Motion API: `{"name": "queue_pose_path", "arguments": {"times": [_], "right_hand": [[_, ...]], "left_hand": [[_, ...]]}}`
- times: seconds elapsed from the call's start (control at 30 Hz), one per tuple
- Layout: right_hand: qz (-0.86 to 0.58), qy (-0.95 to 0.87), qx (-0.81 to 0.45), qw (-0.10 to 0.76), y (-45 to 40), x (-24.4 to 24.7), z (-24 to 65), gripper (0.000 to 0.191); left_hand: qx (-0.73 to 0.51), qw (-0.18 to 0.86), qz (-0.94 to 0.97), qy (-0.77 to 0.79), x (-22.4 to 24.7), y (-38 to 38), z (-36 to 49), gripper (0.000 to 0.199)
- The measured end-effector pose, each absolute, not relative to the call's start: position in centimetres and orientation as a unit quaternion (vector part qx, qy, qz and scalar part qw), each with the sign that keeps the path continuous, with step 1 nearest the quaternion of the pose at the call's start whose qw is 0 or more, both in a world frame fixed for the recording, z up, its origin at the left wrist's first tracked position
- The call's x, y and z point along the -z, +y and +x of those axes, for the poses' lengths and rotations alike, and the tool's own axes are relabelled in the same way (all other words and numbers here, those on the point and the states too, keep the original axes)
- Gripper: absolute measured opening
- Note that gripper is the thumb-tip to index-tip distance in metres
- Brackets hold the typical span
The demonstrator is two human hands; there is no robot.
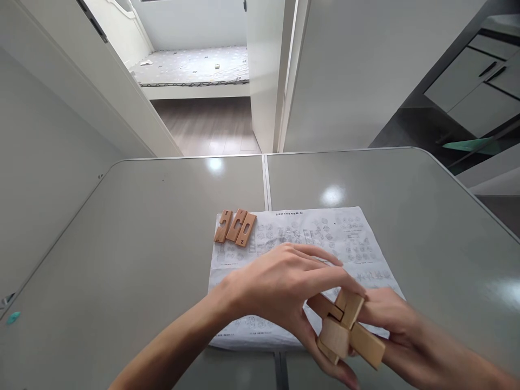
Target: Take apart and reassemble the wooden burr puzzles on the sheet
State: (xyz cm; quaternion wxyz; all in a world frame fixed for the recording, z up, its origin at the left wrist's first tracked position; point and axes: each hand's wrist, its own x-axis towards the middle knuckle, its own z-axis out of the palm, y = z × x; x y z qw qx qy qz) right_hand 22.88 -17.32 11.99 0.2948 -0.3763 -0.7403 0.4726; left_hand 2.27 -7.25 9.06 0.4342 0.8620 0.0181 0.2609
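Note:
Between my two hands, near the front of the table, is a wooden interlocking puzzle (336,337) made of several light blocks crossing one another. My left hand (290,284) curves over it from the left, thumb below and fingertips at its top. From the right, my right hand (385,319) grips its far side, and its fingers are partly hidden behind the blocks. Under the hands lies a printed instruction sheet (284,233) with small line drawings. Three flat wooden pieces with cut-out slots (246,230) rest on the sheet's upper left corner, one marked with a 2.
The grey folding table (162,260) has a seam down its middle and a raised pale rim. A small teal object (13,318) is at the far left. Beyond the table are an open door (266,70), a bed (195,65) and white cabinets (475,76).

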Motion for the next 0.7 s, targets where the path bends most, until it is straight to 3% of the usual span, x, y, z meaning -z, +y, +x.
{"name": "queue_pose_path", "arguments": {"times": [0.27, 0.7], "right_hand": [[-0.423, -0.749, -0.425, 0.281, -19.0, -12.8, 23.0, 0.025], [-0.442, -0.716, -0.467, 0.272, -19.5, -12.4, 23.6, 0.016]], "left_hand": [[-0.261, 0.400, 0.878, -0.005, -10.5, -7.6, 1.7, 0.044], [-0.264, 0.391, 0.882, -0.015, -11.0, -7.7, 1.9, 0.052]]}}
